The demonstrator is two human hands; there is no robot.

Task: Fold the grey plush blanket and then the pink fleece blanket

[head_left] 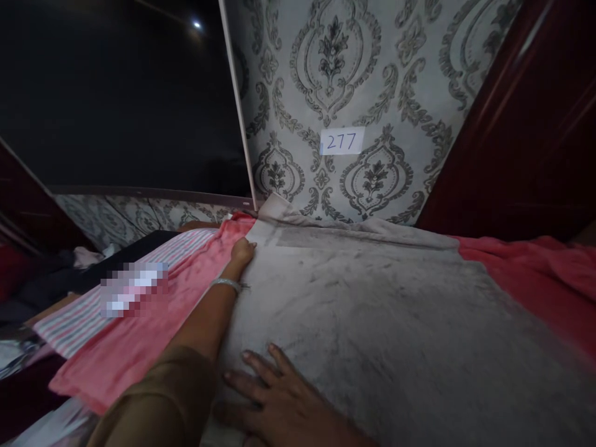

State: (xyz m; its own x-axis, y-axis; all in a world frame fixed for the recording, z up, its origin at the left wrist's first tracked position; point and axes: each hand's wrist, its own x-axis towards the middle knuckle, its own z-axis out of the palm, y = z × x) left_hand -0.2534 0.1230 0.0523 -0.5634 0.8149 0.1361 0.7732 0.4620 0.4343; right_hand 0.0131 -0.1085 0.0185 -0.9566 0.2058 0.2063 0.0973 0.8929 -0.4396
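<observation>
A grey, soft-looking blanket (372,310) lies spread out, its far left corner turned up against the wall. My left hand (243,251), with a bracelet at the wrist, reaches forward to the blanket's left edge, fingers closed on that edge near the far corner. Closer to me, my right hand (274,391) rests on the grey fabric with fingers spread; its outline is slightly blurred. Beneath the grey blanket, a pink-red blanket (186,304) shows along the left and again at the far right. A striped cloth (84,310) lies at its left.
A large dark television screen (121,93) stands at the back left. Patterned wallpaper (321,186) bears a paper label (342,141) reading 277. Dark red glossy panels (521,136) rise at the right. Clothes or cloths (28,285) lie heaped at the far left.
</observation>
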